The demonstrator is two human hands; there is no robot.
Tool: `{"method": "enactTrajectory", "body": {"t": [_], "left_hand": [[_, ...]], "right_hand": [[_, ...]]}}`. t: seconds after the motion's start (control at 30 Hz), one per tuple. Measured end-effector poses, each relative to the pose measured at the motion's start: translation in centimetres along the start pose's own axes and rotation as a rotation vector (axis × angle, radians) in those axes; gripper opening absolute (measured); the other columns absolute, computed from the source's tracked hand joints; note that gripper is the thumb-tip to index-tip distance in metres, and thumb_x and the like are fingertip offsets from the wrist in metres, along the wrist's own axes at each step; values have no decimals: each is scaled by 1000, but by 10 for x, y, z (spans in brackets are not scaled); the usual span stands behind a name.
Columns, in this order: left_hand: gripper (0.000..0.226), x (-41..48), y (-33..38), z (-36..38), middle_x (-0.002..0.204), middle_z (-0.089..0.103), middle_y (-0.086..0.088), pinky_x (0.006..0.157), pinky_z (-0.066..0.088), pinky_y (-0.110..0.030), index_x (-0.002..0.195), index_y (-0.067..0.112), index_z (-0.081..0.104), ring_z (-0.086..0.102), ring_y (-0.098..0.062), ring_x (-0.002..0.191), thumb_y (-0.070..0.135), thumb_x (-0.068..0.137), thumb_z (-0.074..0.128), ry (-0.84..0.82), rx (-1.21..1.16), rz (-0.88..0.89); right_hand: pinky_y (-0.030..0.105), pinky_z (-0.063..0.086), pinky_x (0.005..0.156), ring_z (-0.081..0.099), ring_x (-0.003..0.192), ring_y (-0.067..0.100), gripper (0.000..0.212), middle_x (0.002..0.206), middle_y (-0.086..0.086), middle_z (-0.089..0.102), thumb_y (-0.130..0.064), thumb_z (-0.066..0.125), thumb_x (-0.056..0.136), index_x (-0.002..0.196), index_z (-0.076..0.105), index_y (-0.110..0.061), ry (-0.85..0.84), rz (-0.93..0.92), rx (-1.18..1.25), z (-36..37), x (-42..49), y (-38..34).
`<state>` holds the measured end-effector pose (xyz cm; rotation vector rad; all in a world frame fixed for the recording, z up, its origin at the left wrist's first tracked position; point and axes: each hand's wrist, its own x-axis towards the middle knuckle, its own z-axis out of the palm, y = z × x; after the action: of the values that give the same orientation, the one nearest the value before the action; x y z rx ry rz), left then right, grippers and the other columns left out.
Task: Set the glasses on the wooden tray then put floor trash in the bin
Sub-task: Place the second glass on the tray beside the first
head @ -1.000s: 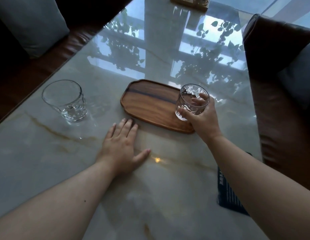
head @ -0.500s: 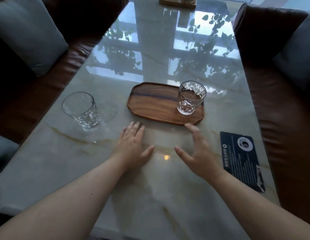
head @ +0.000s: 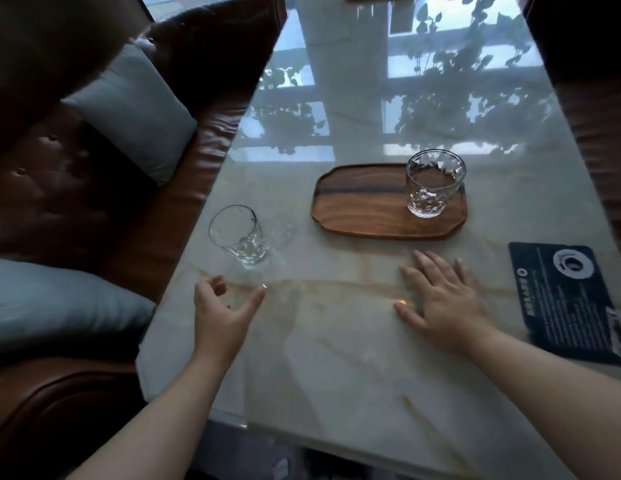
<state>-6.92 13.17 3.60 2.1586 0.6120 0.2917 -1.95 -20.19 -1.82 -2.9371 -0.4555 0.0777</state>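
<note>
A wooden tray [head: 364, 206] lies on the glossy marble table [head: 337, 341]. One clear faceted glass [head: 432, 188] stands upright on the tray's right end. A second clear glass [head: 241, 235] stands on the table to the left of the tray, near the table's left edge. My left hand [head: 222, 313] hovers just in front of that second glass, fingers curved and apart, a short gap from it. My right hand [head: 444, 303] rests flat on the table in front of the tray, fingers spread, holding nothing.
A dark printed card [head: 572, 303] lies at the table's right edge. A brown leather sofa [head: 77, 188] with grey-blue cushions [head: 129, 112] runs along the left. Another dark seat [head: 596, 98] borders the right. The table's front edge [head: 302, 441] is close to me.
My right hand let go of the glass on the tray and drew back to the table. My left hand lifted and moved left toward the second glass. The view swung left.
</note>
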Motion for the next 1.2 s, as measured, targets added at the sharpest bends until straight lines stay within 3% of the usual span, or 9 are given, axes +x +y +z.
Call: {"method": "enactTrajectory", "body": {"t": [0.1,0.27,0.47,0.6,0.73,0.9,1.1,1.2], "left_hand": [[111,21,8,1,142,35,-13,108,35,-44,139,13,22,36,-20,129,55,53,78,37,-47,-21],[126,53,17,19,153,22,-13,113,24,-37,146,19,6,23,-19,139,55,52,82,71,-110,25],[116,79,11,33,142,39,-14,108,34,-35,143,18,15,39,-21,131,46,55,85,136,-182,5],[94,84,11,33,125,53,-5,89,44,-31,131,16,34,54,-20,107,43,57,86,122,-140,20],[89,70,31,39,116,56,-2,77,46,-22,127,14,39,59,-13,96,44,57,84,48,-152,118],[89,53,79,62,110,58,8,70,50,-14,126,19,41,61,0,95,52,53,81,-137,-237,259],[79,68,120,103,108,57,7,69,43,-4,124,18,43,58,3,95,33,60,86,-193,-229,313],[79,81,128,120,102,54,15,66,37,2,124,15,43,52,22,84,29,60,87,-203,-199,313]], "right_hand": [[51,12,114,24,142,20,73,153,6,34,-69,27,80,136,44,-26,-7,12,6,-2,0,-2],[52,13,114,24,143,20,75,153,7,35,-68,26,80,137,44,-24,-14,7,11,-3,0,-2],[51,8,116,20,144,20,75,155,6,30,-68,24,80,139,41,-25,-15,-1,27,-4,0,-2],[52,9,115,22,144,21,74,154,8,32,-67,26,80,138,43,-23,-1,-11,44,-5,0,-1],[51,6,115,18,145,20,73,155,6,30,-67,26,81,139,40,-25,-6,-8,53,-5,-1,-2],[50,5,116,18,145,19,72,155,5,30,-68,26,81,139,40,-26,-10,0,59,-4,0,-2],[50,4,116,17,145,20,73,156,7,29,-68,29,81,140,39,-26,-5,-1,84,-5,0,-2],[51,5,116,18,145,20,73,156,7,29,-67,30,81,140,40,-26,-5,-3,79,-7,0,-2]]}}
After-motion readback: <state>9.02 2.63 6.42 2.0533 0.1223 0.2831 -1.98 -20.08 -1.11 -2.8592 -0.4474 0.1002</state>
